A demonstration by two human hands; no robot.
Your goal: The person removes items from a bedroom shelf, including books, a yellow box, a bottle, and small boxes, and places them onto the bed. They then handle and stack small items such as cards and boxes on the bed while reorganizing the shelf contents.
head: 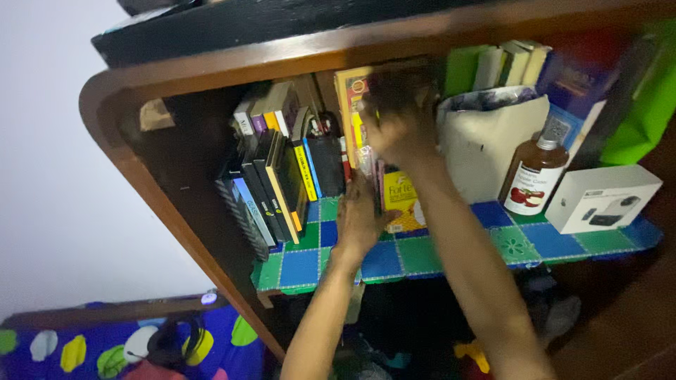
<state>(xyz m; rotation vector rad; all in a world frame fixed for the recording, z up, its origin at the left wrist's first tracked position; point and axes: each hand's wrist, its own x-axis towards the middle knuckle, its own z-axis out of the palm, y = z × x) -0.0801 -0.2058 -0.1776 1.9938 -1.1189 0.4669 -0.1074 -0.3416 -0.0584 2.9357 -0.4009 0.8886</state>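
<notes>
We see a dark brown shelf (176, 77) with a mat (451, 253) in blue and green squares, and some green squares carry a pale flower pattern. The books (271, 169) at the left are mostly black, with yellow, blue and purple spines. The tall book (350, 105) is yellow and red. The small box (401, 204) is yellow with a white patch. The bottle (531, 176) is brown with a white label showing red apples. The carton (602, 198) is white. The bag (648, 105) is bright green. The cloth (84, 348) below is deep blue with yellow, green and white spots.
</notes>
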